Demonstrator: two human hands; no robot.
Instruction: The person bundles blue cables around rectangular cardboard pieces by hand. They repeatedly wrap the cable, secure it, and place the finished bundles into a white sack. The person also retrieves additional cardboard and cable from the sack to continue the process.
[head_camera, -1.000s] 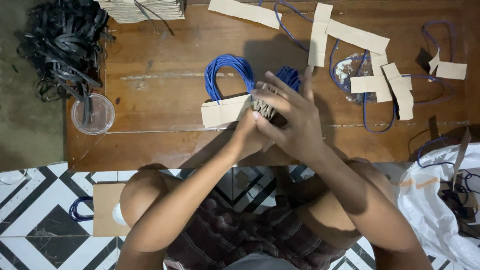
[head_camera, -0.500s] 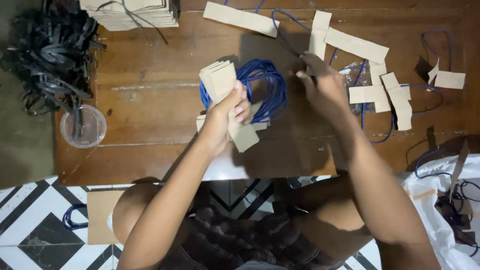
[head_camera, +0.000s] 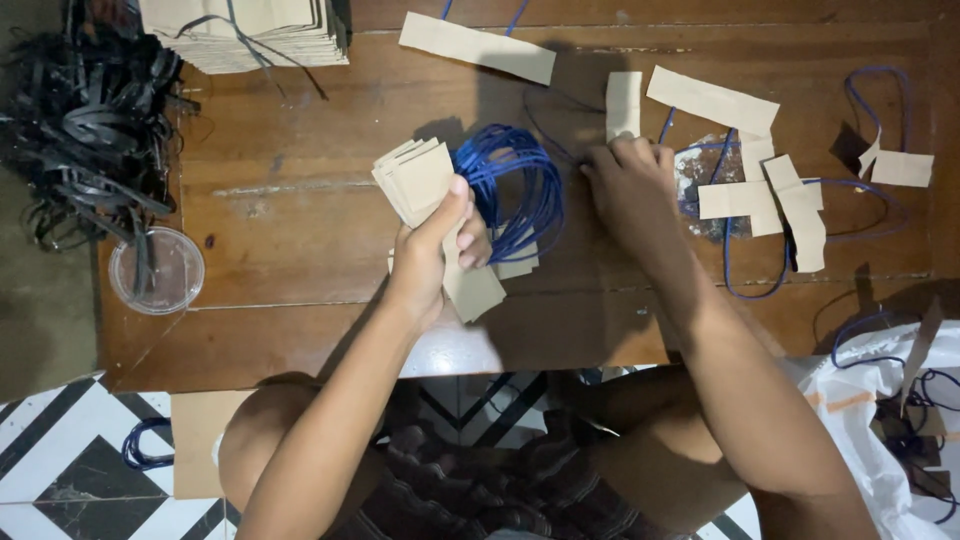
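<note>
1. The left hand (head_camera: 432, 250) grips a fanned stack of cardboard strips (head_camera: 418, 180), fingers clamped, beside the blue cord bundle (head_camera: 515, 190).
2. The right hand (head_camera: 630, 190) presses flat on the table (head_camera: 280, 250), fingers together, holding nothing, nearest the upright strip (head_camera: 624, 103) just beyond.

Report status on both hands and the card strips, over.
Left hand grip shut on fanned card strips and blue cord coil. Right hand flat on table, on a loose blue cord; grip unclear. Nothing blocking.

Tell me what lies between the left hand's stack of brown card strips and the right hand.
In the head view, a bundle of blue cord loops lies between the card strips and the right hand.
</note>
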